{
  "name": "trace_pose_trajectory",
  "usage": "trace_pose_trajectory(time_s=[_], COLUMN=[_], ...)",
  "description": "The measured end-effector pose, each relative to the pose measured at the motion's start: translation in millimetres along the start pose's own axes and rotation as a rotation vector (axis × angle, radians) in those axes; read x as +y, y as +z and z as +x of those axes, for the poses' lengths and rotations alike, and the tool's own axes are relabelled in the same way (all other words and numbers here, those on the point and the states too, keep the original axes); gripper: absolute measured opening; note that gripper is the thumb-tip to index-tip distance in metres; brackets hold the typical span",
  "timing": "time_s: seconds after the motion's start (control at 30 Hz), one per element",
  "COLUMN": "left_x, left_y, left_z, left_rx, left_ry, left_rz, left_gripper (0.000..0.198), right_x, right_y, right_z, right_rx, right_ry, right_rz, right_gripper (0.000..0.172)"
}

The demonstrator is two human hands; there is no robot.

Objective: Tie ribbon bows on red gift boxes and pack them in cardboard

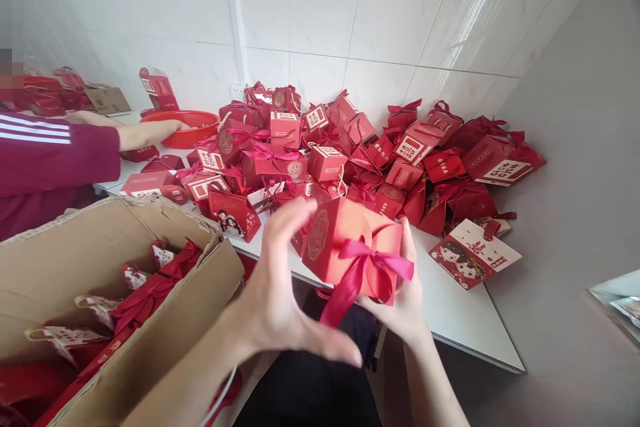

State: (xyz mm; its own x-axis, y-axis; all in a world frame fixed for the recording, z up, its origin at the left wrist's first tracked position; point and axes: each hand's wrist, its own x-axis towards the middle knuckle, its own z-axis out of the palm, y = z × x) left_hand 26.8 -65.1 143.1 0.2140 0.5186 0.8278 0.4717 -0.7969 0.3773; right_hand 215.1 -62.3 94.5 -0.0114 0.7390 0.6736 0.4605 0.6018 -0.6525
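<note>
In the middle of the head view, a red gift box [323, 243] tied with a dark pink ribbon bow [353, 273] is held up above the table's front edge. My right hand [407, 290] grips it from the right side and below. Just left of the box is my left hand [287, 280], its fingers and thumb spread wide in a curve, holding nothing. Behind the box lies a heap of red gift boxes [327, 163], many with ribbons or cord handles.
A cardboard carton [195, 290] holding red boxes stands at the lower left. A co-worker's arm [145, 135] reaches into a red basin [203, 137]. One printed box [473, 257] lies near the right end of the white table [475, 320]. A grey wall [565, 180] rises at right.
</note>
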Motion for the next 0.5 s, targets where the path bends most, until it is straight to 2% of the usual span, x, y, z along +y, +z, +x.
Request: trace_pose_trajectory(time_s=[0.07, 0.13, 0.17, 0.23, 0.33, 0.4, 0.5], left_x=[-10, -20, -24, -34, -47, -53, -54], left_y=[-16.3, -27.1, -30.5, -35.6, -47.4, -61.1, -86.2], left_z=[15, 27, 31, 36, 37, 37, 38], left_rx=[-0.264, -0.406, -0.441, -0.463, -0.444, -0.395, -0.249], left_ry=[-0.211, -0.345, -0.403, -0.565, -0.917, -1.13, -1.355], left_rz=[-0.003, -0.045, -0.091, -0.247, -0.56, -0.701, -0.796], left_gripper=[0.095, 0.092, 0.088, 0.074, 0.051, 0.052, 0.053], right_x=[-6, -10, -11, -11, 2, 20, 53], right_y=[0, 4, 6, 13, 26, 38, 60], right_z=[9, 19, 23, 30, 30, 23, 4], right_rx=[-0.098, -0.182, -0.226, -0.318, -0.425, -0.417, -0.331], right_ry=[0.02, 0.038, 0.046, 0.074, 0.143, 0.225, 0.339], right_rz=[-0.003, 0.035, 0.072, 0.175, 0.382, 0.427, 0.22], right_gripper=[0.091, 0.08, 0.078, 0.078, 0.078, 0.069, 0.054])
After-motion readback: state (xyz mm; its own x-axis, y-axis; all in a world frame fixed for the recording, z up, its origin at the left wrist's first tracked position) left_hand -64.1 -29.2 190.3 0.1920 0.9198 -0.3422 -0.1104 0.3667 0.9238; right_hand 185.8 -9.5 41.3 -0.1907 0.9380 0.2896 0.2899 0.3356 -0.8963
